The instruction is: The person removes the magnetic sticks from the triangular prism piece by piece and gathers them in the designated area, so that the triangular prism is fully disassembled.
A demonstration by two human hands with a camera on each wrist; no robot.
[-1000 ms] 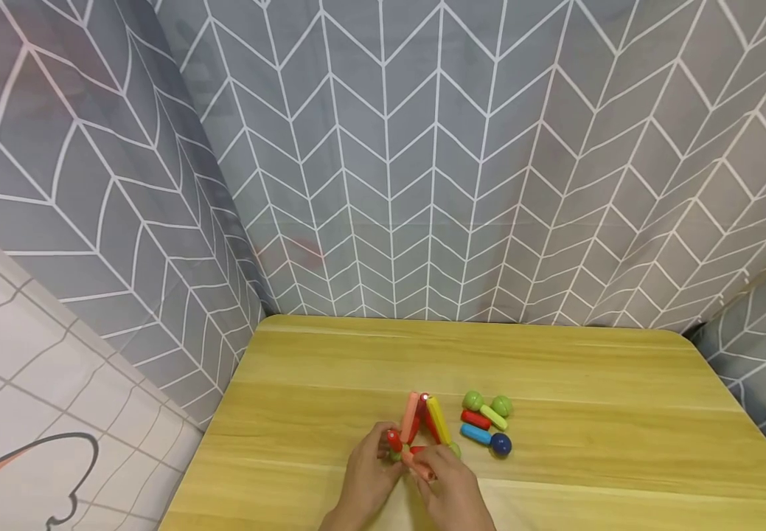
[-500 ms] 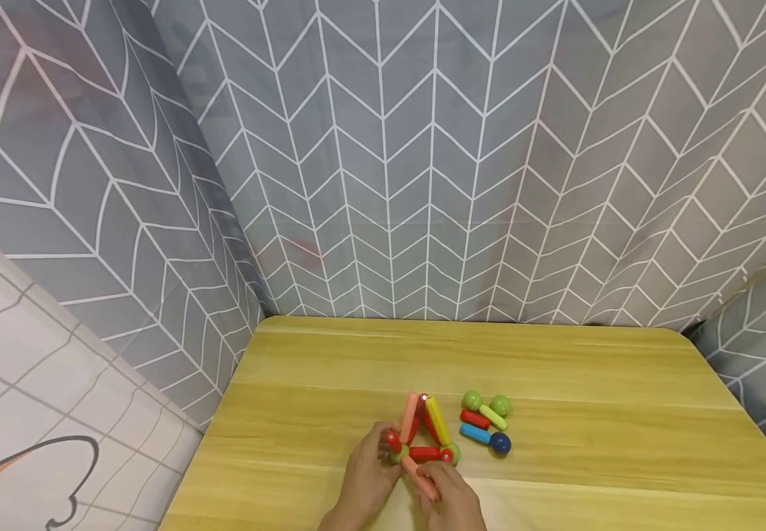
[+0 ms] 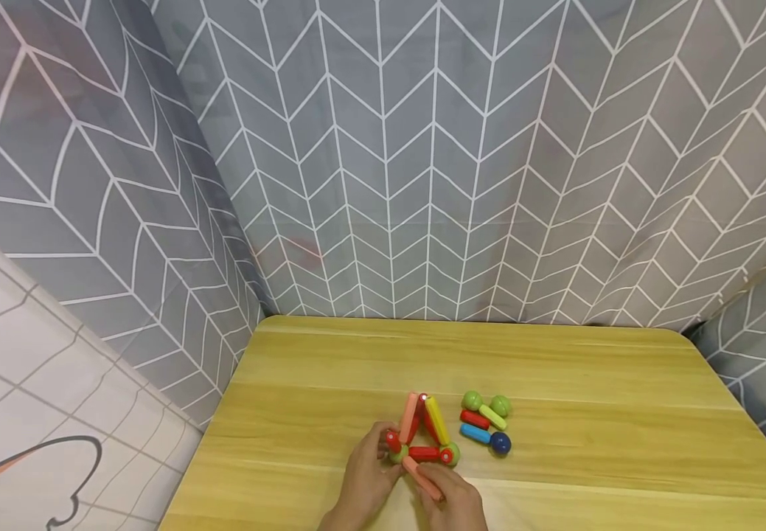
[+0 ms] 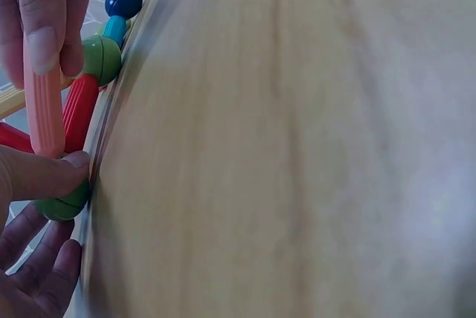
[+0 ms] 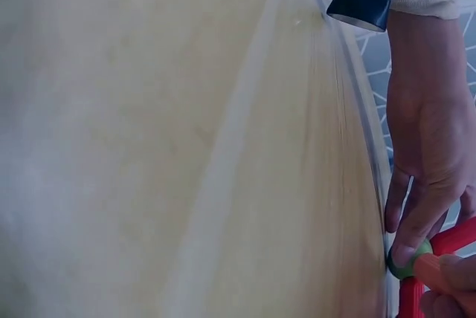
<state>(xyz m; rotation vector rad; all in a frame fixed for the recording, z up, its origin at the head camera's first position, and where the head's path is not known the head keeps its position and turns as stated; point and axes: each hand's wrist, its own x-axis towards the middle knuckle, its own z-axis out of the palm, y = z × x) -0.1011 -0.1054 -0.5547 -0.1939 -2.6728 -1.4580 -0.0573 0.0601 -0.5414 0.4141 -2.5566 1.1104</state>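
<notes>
A structure of rods and balls stands at the table's front middle in the head view. Its front has a red rod [image 3: 425, 453] between two green balls, with a yellow rod [image 3: 437, 422] and a salmon rod [image 3: 408, 417] rising behind. My left hand [image 3: 366, 476] holds the left green ball [image 4: 63, 205] between thumb and fingers. Between thumb and fingertips, my right hand [image 3: 452, 501] pinches another salmon rod [image 3: 421, 478]. That rod's free end is close over the left ball in the left wrist view. Short red pieces stick up from both front balls.
Right of the structure lie two loose green balls [image 3: 472, 400], a lime rod [image 3: 493, 417], a red rod [image 3: 475, 420] and a light blue rod [image 3: 475, 434] touching a dark blue ball [image 3: 500, 443]. A patterned grey curtain [image 3: 422, 184] hangs behind the wooden table [image 3: 588, 413].
My right hand has drawn the salmon rod back toward the front, uncovering the front red rod and right green ball. My left hand keeps its place at the left ball.
</notes>
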